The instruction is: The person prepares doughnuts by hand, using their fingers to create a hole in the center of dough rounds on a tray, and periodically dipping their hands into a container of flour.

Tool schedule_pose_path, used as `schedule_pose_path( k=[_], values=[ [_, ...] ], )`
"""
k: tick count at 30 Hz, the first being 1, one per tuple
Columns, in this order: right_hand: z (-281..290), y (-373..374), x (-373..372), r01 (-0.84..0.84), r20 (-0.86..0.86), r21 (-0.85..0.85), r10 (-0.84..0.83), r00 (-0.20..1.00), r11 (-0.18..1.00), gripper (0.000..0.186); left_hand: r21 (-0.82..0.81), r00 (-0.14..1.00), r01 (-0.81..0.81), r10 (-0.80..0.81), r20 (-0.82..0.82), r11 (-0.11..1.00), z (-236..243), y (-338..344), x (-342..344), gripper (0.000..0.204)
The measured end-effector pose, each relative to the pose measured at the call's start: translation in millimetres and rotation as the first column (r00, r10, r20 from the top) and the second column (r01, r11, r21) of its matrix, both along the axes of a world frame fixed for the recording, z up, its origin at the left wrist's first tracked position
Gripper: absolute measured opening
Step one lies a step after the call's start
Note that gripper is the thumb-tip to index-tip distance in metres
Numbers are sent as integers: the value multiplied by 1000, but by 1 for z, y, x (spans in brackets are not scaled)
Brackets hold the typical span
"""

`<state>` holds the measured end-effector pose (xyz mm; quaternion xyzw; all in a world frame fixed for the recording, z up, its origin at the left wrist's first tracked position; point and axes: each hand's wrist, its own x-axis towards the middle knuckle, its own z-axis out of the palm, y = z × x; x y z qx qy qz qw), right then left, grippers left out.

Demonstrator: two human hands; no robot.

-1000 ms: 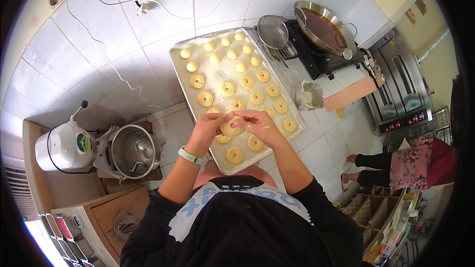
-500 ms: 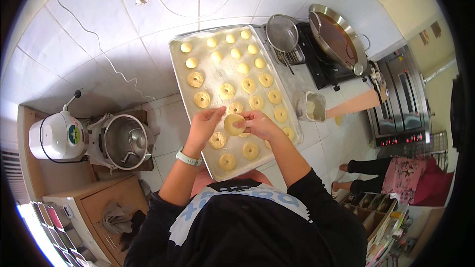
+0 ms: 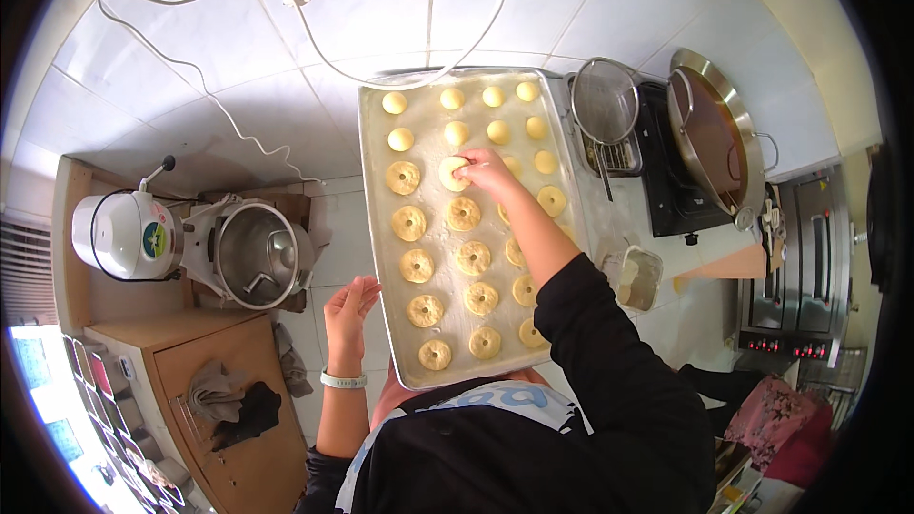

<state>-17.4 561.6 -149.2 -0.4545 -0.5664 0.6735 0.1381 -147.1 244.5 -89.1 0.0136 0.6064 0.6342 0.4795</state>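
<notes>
A floured metal baking tray [image 3: 400, 305] holds rows of pale dough. My right hand [image 3: 484, 172] reaches over its upper middle, fingers and thumb closed on the edge of a dough piece [image 3: 449, 172] that lies on or just over the tray; the fingers hide part of it. Below are several flattened dough rings [image 3: 462, 213] with small centre holes. Round dough balls [image 3: 457, 133] fill the far rows. Beside the tray's left edge is my left hand [image 3: 348, 314], its fingers extended and nothing in them. My right sleeve hides some rings.
Right of the tray are a strainer [image 3: 606, 105], a plastic tub [image 3: 640, 278] and a wide pan of brown liquid [image 3: 712, 138] on a black stove [image 3: 666, 192]. A mixer bowl [image 3: 257, 255] stands left. Cables [image 3: 205, 95] hang on the wall. A person [image 3: 769, 419] is at far right.
My hands have parted. The right one carried the dough piece away from me to the tray's upper middle; the left one moved off the tray to its left side. The view has shifted.
</notes>
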Motion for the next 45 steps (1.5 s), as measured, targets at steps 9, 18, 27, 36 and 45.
schedule_pose_path(
  k=[9, 18, 27, 36, 45],
  values=[
    [71, -8, 78, -99, 243, 755, -136, 960, 648, 28, 41, 1000, 2, -3, 21, 999, 3, 20, -2, 24],
    [72, -83, 327, -272, 922, 279, -178, 344, 921, 16, 118, 987, 115, -127, 98, 986, -11, 64, 10, 28],
    [47, -102, 336, -294, 860, 465, -347, 374, 835, 15, 154, 932, 220, -254, 258, 963, -7, 94, 36, 28],
    [85, -141, 143, -447, 499, 759, 19, 867, 473, 45, 531, 320, 182, -560, 764, 828, -23, 157, 109, 85],
    [22, -27, 83, -564, 619, 777, -177, 765, 279, 63, 487, 602, -40, -368, 709, 873, 8, 138, 56, 88]
  ],
)
